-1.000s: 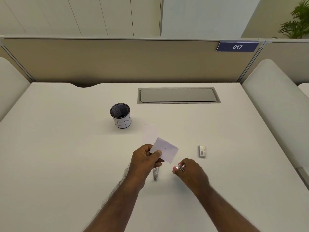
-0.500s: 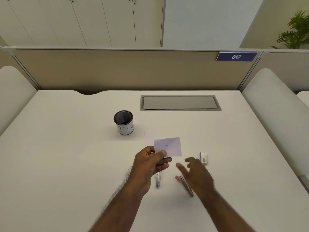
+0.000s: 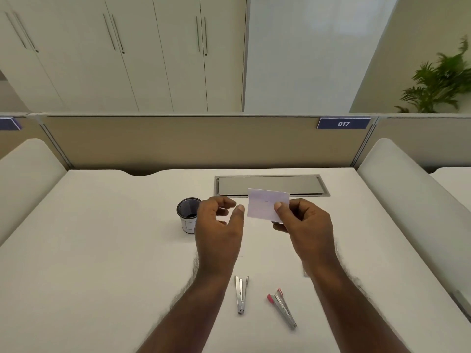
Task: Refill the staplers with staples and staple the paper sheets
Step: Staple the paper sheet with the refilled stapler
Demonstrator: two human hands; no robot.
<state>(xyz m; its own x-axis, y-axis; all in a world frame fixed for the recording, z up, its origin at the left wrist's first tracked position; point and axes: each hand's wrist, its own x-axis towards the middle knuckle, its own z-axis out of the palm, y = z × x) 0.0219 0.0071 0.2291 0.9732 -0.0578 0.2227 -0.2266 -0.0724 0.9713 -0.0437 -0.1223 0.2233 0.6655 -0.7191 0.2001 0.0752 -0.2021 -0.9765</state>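
My right hand (image 3: pixel 303 222) pinches a small white stapled paper slip (image 3: pixel 266 203) by its lower right corner and holds it up above the desk; a staple shows near its top. My left hand (image 3: pixel 219 225) hovers just left of the slip with loosely curled fingers and holds nothing. Two staplers lie on the white desk (image 3: pixel 89 263) close to me: a silver one (image 3: pixel 240 294) between my forearms and a red-tipped one (image 3: pixel 281 308) to its right, under my right forearm.
A black mesh pen cup (image 3: pixel 187 215) stands left of my left hand. A grey cable hatch (image 3: pixel 271 185) is set into the desk behind the slip. A beige partition (image 3: pixel 178 141) closes the far edge, with padded dividers on both sides.
The slip passed from my left hand to my right hand and was lifted higher. My right hand left the red-tipped stapler on the desk. The camera tilted up.
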